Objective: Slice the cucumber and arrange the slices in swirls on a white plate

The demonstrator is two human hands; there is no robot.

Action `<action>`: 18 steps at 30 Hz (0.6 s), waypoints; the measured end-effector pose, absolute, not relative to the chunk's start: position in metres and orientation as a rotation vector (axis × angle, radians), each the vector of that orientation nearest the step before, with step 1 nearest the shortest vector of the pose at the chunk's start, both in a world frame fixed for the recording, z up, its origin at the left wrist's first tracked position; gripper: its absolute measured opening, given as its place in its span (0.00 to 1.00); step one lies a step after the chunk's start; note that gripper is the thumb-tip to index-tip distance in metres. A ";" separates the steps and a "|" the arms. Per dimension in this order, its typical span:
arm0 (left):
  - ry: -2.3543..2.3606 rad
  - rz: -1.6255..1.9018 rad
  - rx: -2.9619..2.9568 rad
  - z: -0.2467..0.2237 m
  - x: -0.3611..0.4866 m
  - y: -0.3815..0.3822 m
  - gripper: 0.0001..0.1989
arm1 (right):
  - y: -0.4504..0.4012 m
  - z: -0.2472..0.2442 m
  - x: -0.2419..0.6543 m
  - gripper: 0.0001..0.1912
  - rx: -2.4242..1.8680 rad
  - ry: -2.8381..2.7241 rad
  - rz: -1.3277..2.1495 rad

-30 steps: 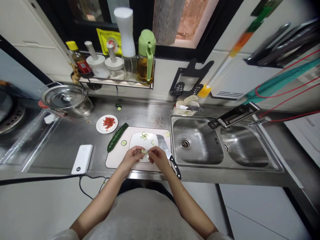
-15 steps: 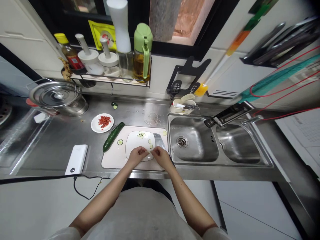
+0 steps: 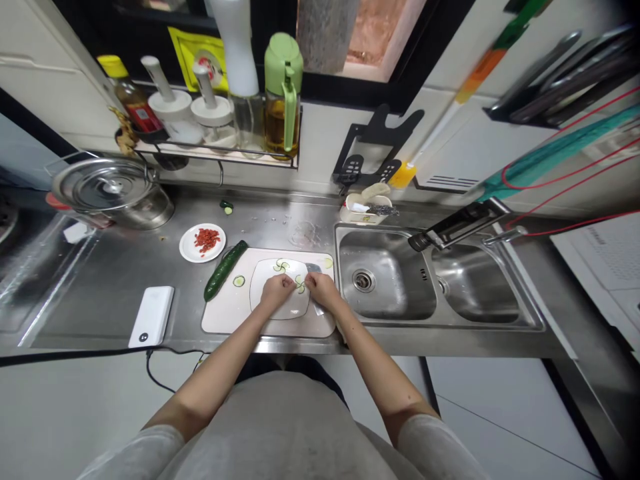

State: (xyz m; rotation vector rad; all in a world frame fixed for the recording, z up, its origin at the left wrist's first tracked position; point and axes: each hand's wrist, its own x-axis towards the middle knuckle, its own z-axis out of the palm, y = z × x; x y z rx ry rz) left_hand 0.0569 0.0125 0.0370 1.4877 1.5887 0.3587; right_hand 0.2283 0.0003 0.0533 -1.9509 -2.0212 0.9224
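A white square plate (image 3: 285, 305) lies on the pale cutting board (image 3: 227, 317). Thin cucumber slices form a pinwheel (image 3: 281, 265) near its far edge, and more slices (image 3: 300, 284) lie between my hands. My left hand (image 3: 278, 291) is over the plate with fingers pinched at the left of these slices. Over the plate's right edge, my right hand (image 3: 321, 289) is also pinched. What either hand holds is too small to make out. A knife blade (image 3: 313, 267) shows partly behind my right hand. A whole cucumber (image 3: 225, 271) and a round slice (image 3: 239, 281) lie at the left.
Left of the board are a small plate of red pieces (image 3: 192, 252), a white power bank (image 3: 151, 317) with a cable, and a lidded steel pot (image 3: 153, 212). A double sink (image 3: 395, 300) is at the right. Bottles stand on a rack (image 3: 220, 152) behind.
Both hands have moved forward over the plate, up to the right-hand group of cucumber slices. That group now shows more curved slices. The view has shifted slightly.
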 end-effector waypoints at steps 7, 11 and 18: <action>1.660 0.220 1.655 0.040 0.063 0.018 0.05 | 0.010 0.054 0.220 0.11 -2.020 -2.242 0.807; 1.671 0.197 1.698 0.040 0.064 0.018 0.06 | 0.012 0.053 0.218 0.11 -2.031 -2.287 0.797; 1.711 0.132 1.783 0.039 0.065 0.017 0.07 | 0.014 0.053 0.217 0.10 -2.057 -2.337 0.772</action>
